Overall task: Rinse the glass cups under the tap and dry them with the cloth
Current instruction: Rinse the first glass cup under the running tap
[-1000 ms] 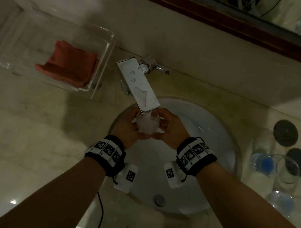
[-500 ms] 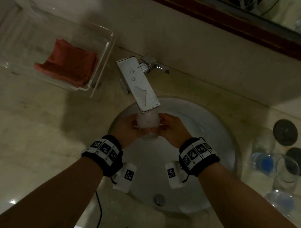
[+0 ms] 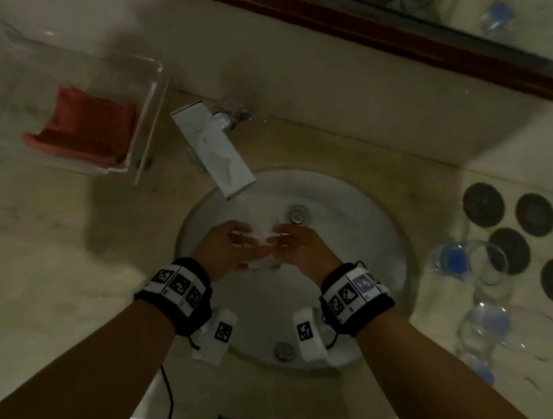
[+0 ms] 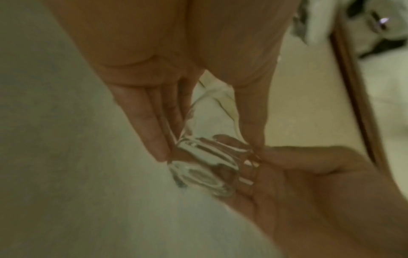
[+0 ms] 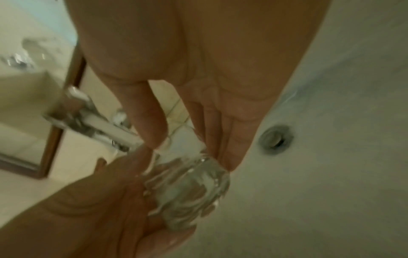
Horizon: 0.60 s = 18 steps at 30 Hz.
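Note:
A clear glass cup [image 3: 261, 252] is held low in the white sink [image 3: 378, 231], below and in front of the flat chrome tap [image 3: 214, 154]. My left hand [image 3: 243, 239] pinches it from the left, thumb against fingers. My right hand [image 3: 280, 237] pinches it from the right. The left wrist view shows the cup [image 4: 198, 174] lying on its side between my left hand [image 4: 209, 153] and the right palm. In the right wrist view the wet cup [image 5: 189, 192] sits under my right hand [image 5: 192, 155]. A red cloth [image 3: 83, 130] lies folded in a clear tray [image 3: 150, 111].
More glass cups [image 3: 486, 266] and blue-capped water bottles [image 3: 449, 256] crowd the counter right of the sink, beside dark round coasters [image 3: 482, 204]. The sink's overflow hole [image 3: 297, 214] is just behind my hands. A wood-framed mirror [image 3: 400, 35] runs along the back wall.
Both hands have brought the cup down and towards me, away from the tap's spout and deeper into the basin. The cup has tipped onto its side.

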Each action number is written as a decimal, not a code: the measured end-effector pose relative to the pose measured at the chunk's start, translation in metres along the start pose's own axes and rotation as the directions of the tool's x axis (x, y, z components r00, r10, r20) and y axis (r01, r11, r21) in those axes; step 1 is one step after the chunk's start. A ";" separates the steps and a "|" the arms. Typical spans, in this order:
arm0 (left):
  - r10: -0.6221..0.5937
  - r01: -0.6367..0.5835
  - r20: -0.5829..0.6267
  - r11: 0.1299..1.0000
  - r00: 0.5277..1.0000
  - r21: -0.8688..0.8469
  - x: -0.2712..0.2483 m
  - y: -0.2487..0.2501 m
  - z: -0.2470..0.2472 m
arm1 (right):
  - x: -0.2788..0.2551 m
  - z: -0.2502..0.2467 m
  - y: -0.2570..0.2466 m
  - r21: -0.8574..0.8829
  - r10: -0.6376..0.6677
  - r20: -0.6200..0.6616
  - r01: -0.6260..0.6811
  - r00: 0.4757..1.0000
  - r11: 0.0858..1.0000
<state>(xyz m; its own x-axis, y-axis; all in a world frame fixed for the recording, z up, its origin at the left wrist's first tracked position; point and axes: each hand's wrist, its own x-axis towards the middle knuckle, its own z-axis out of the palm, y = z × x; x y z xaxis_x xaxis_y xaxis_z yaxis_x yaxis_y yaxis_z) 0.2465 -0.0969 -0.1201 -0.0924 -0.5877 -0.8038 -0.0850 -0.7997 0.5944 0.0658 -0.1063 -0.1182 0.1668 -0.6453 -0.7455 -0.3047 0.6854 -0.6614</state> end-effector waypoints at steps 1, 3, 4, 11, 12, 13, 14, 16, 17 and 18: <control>0.072 -0.073 0.015 0.996 0.997 0.056 -0.002 0.001 0.006 | -0.010 -0.005 0.003 0.035 -0.026 -0.028 0.027 0.999 0.999; 0.221 -0.234 0.088 0.949 0.971 0.210 -0.008 0.004 0.022 | -0.030 -0.015 0.013 0.030 -0.084 -0.101 0.087 0.991 0.996; 0.272 -0.300 0.135 0.912 0.953 0.281 -0.010 0.007 0.031 | -0.040 -0.021 0.021 -0.024 -0.129 -0.123 0.127 0.984 0.992; 0.464 -0.594 0.371 0.639 0.804 0.489 -0.024 0.018 0.120 | -0.111 -0.062 0.054 -0.156 -0.287 -0.491 0.241 0.823 0.958; 0.470 -0.619 0.402 0.612 0.786 0.493 -0.026 0.017 0.135 | -0.123 -0.067 0.060 -0.167 -0.280 -0.552 0.225 0.786 0.960; 0.474 -0.636 0.425 0.593 0.771 0.493 -0.027 0.015 0.150 | -0.135 -0.073 0.065 -0.186 -0.273 -0.610 0.200 0.744 0.962; 0.478 -0.649 0.440 0.580 0.760 0.492 -0.029 0.012 0.163 | -0.147 -0.080 0.068 -0.216 -0.271 -0.666 0.169 0.695 0.962; 0.484 -0.667 0.459 0.560 0.745 0.492 -0.031 0.005 0.188 | -0.171 -0.095 0.074 -0.270 -0.292 -0.742 0.130 0.604 0.954; 0.483 -0.674 0.471 0.547 0.738 0.496 -0.032 0.001 0.199 | -0.180 -0.104 0.074 -0.293 -0.302 -0.765 0.110 0.569 0.950; 0.484 -0.683 0.483 0.527 0.730 0.505 -0.033 -0.003 0.210 | -0.187 -0.116 0.074 -0.319 -0.311 -0.782 0.083 0.541 0.944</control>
<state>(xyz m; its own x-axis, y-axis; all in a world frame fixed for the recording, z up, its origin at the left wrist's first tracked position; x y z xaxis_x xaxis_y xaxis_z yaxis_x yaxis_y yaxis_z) 0.0419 -0.0488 -0.0903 -0.5874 -0.7564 -0.2876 -0.4825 0.0421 0.8749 -0.0963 0.0258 -0.0186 -0.5478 -0.8260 -0.1328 -0.5731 0.4861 -0.6597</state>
